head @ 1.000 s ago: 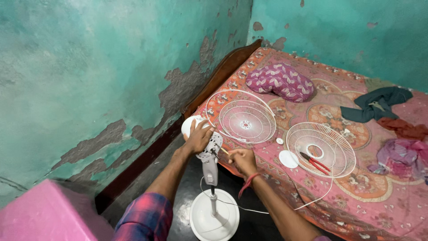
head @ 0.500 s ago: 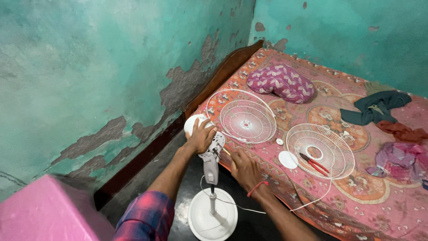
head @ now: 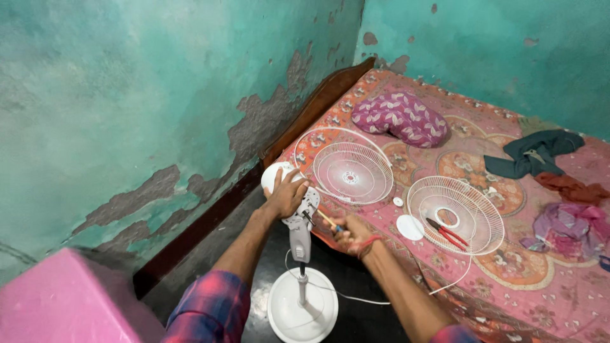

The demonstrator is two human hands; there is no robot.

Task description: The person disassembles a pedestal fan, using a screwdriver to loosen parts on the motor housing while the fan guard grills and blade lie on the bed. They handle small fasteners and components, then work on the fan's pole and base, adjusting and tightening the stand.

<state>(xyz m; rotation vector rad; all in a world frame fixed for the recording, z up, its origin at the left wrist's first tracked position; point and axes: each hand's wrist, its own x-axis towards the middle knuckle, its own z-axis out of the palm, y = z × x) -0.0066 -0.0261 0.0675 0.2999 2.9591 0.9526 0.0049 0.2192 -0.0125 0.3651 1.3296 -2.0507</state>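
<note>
Left hand (head: 286,194) clamps fan motor (head: 298,213); right hand (head: 351,235) grips screwdriver (head: 324,219). Keep tip square, motor steady.

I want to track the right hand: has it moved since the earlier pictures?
Yes. The right hand with the screwdriver now sits lower, farther from the grille.

purple pillow (head: 401,119), red pliers (head: 447,232) on a fan grille (head: 455,215), dark cloth (head: 534,152).
</note>
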